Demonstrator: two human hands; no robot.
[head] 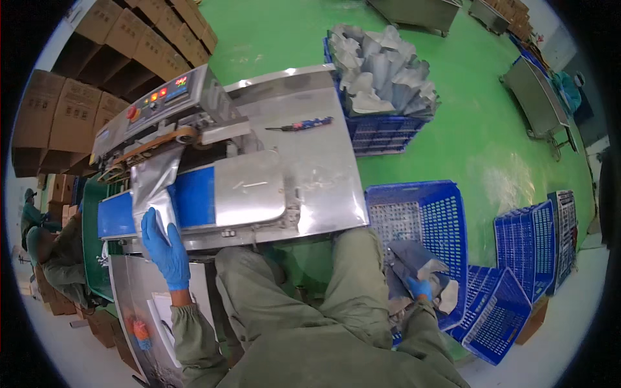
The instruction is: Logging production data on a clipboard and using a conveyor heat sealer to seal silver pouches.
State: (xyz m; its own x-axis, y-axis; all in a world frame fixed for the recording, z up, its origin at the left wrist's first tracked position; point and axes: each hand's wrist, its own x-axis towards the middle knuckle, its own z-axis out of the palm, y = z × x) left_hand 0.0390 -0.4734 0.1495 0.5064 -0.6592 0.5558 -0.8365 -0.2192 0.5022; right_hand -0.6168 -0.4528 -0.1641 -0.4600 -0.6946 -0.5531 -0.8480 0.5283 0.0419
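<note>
My left hand [167, 254], in a blue glove, rests with extended fingers on the lower end of a silver foil pouch [156, 182]. That pouch lies across the blue conveyor belt [194, 194] of a continuous band sealer [165, 104], its upper end at the sealing band. Down to the right, my right hand [419, 289], also gloved, is among foil pouches [412, 259] in a blue plastic crate [439, 194]. Its fingertips are partly hidden, so a grip on a pouch cannot be made out.
A screwdriver [303, 124] lies on the steel table [325, 174]. Upright foil pouches [383, 68] fill another blue crate [383, 133]. More blue crates [499, 310] stand at right. A green bin [94, 242] sits beyond the belt's left end, near a seated person [60, 262]. Cardboard boxes [73, 111] are stacked behind.
</note>
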